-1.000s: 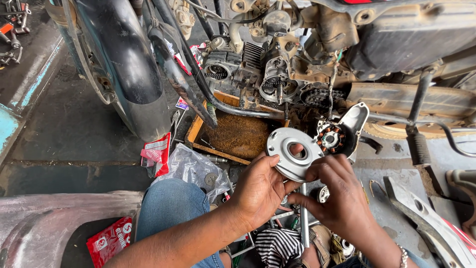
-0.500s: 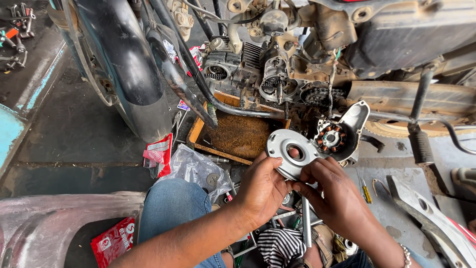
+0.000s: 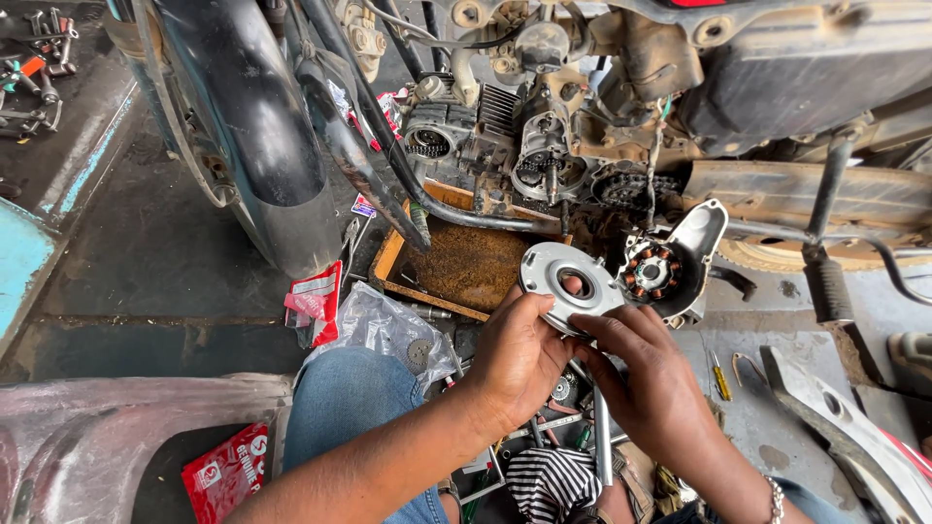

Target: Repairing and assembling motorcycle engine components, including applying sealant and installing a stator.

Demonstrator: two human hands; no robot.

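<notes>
My left hand (image 3: 519, 359) grips a round grey metal engine plate (image 3: 566, 282) with a centre hole, one fingertip showing through the hole. My right hand (image 3: 649, 383) touches the plate's lower right edge with its fingertips. Just right of the plate lies an engine side cover with a copper-wound stator (image 3: 670, 267). Behind stands a motorcycle's stripped engine (image 3: 524, 146) with an exposed chain and sprocket.
A shallow wooden tray of dirty oil (image 3: 456, 262) sits under the engine. The front wheel and dark mudguard (image 3: 257, 146) rise at left. Clear plastic bag (image 3: 388, 325), red packets (image 3: 316, 296), loose tools below my hands, a screwdriver (image 3: 719, 376), a striped cloth (image 3: 553, 485).
The plate and both hands have stayed close together in front of the stator cover; my right fingers have shifted along the plate's lower edge.
</notes>
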